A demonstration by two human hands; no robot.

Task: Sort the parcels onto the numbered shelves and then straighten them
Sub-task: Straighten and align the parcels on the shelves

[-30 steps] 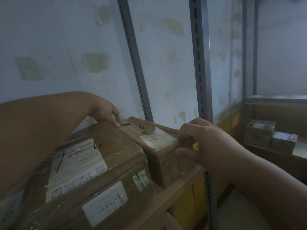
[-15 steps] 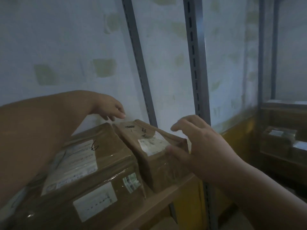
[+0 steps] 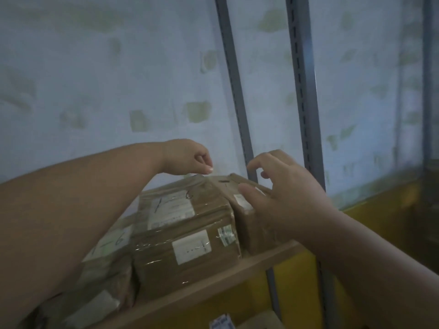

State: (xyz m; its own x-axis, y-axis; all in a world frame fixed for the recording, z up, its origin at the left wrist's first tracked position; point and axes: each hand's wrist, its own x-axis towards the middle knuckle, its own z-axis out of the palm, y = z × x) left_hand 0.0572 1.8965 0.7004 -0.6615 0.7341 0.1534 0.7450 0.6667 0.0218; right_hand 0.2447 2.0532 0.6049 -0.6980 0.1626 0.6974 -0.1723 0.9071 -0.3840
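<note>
wall (image 3: 107, 79): pale, patchy, behind rack
uprights (image 3: 306, 91): grey slotted posts, right of centre
shelf (image 3: 213, 283): wooden board, carries parcels
big parcel (image 3: 185, 236): brown, taped, marked "1-6", middle of shelf
left parcel (image 3: 107, 262): beside big one, partly behind forearm, also "6"
small parcel (image 3: 244, 207): right end of shelf, touching big parcel
right hand (image 3: 282, 198): over small parcel, grip released, fingers spread, thumb on top face
left hand (image 3: 190, 157): above rear edge of big parcel, fingers loosely curled, grasping nothing, contact unclear
</note>
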